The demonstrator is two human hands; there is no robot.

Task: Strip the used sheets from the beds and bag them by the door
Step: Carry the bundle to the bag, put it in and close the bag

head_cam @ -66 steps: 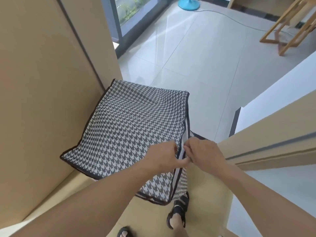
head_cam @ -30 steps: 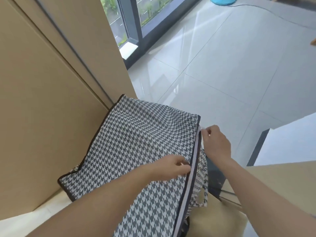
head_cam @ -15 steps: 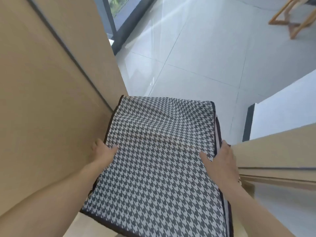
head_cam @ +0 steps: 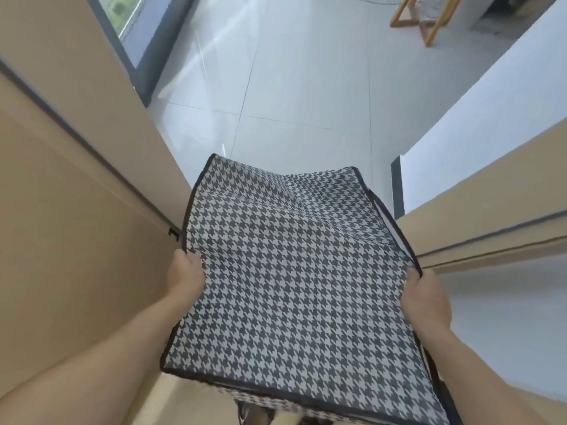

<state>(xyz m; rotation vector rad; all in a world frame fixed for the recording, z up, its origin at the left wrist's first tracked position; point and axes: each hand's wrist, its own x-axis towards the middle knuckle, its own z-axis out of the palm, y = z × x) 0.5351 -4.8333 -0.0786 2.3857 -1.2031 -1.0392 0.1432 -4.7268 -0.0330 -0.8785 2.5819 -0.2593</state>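
A large houndstooth storage bag [head_cam: 291, 271] with dark piping fills the middle of the view, its patterned top face turned up toward me. My left hand [head_cam: 185, 273] grips its left edge. At the right edge, my right hand [head_cam: 425, 294] holds the piping beside the pale zipper strip. The bag hangs between a tan wardrobe panel on the left and a tan door on the right. What is inside the bag is hidden.
A tan wardrobe wall [head_cam: 76, 194] runs close on the left and a tan door [head_cam: 491, 222] stands on the right. Ahead lie glossy grey floor tiles [head_cam: 291, 87], a dark-framed window [head_cam: 129, 35], a white wall [head_cam: 491, 102] and a wooden stand [head_cam: 426, 19].
My hands left the zipper at the bag's right edge and spread to its two sides, where flat fingers have curled into a grip. The bag has risen toward me.
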